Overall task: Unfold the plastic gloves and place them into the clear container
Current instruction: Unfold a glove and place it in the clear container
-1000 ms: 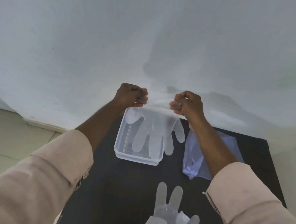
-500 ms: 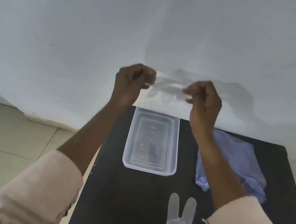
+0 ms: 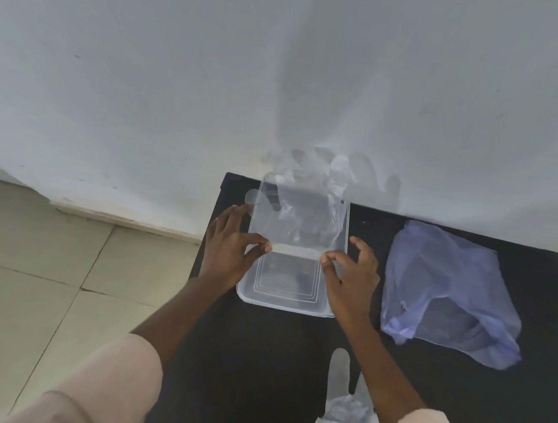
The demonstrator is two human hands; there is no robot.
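A thin translucent plastic glove (image 3: 298, 219) is held by its cuff, pinched in the fingers of the left hand (image 3: 230, 247) and right hand (image 3: 349, 272), over the clear rectangular plastic container (image 3: 289, 306) near the black desk's (image 3: 260, 358) far edge. The glove's overhanging tips should be tucked inside before release.

container (image 3: 285, 297) on table (image 3: 260, 358), glove (image 3: 303, 219) over it, bag (image 3: 447, 289) right, gloves (image 3: 343, 410) nearer

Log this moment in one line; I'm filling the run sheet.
glove over container | left hand, right hand pinch cuff | unreleased
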